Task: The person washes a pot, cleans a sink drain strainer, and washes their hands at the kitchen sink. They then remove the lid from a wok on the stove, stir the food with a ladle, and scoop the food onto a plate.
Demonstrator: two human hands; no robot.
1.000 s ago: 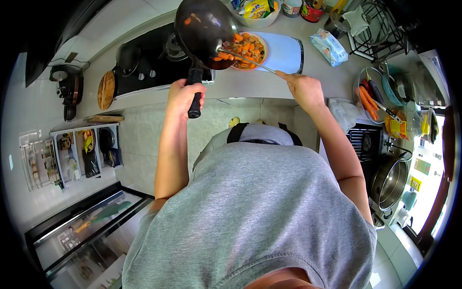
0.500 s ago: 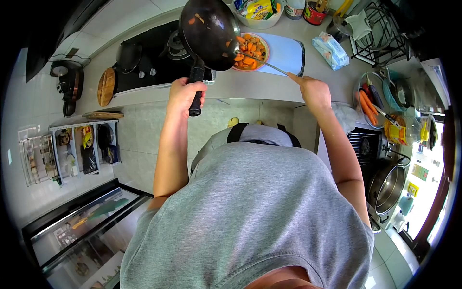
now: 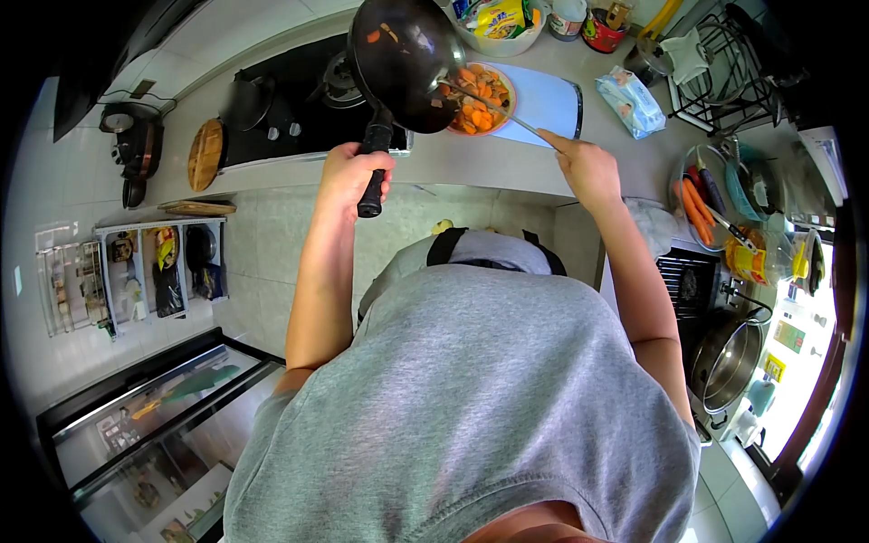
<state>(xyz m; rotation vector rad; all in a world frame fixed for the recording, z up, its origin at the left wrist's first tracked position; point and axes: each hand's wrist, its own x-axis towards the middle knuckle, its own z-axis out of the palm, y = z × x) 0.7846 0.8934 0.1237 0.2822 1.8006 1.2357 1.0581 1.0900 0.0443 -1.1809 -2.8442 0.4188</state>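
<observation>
My left hand (image 3: pixel 355 176) is wrapped round the black handle of a dark wok (image 3: pixel 398 68), which is tilted over the counter. A few orange slices cling inside the wok. Its right rim overhangs a plate (image 3: pixel 513 93) piled with carrot slices (image 3: pixel 480 113) and browned pieces. Closed on the end of a long-handled metal spatula (image 3: pixel 498 107), my right hand (image 3: pixel 587 170) is right of the plate, index finger along the handle. The spatula's head meets the wok's right rim; its shape is hard to make out.
A white-blue board (image 3: pixel 548 100) lies beneath the plate's right side. The black stove (image 3: pixel 294 100) is at left. A wipes packet (image 3: pixel 631 101), a bowl with a yellow packet (image 3: pixel 498 23), a bowl of carrots (image 3: pixel 695 208) and a steel pot (image 3: pixel 727 362) stand around.
The spatula's head has moved up and left along the wok's rim. The view has shifted slightly, and the wok now appears a little farther right. Both hands keep their grip.
</observation>
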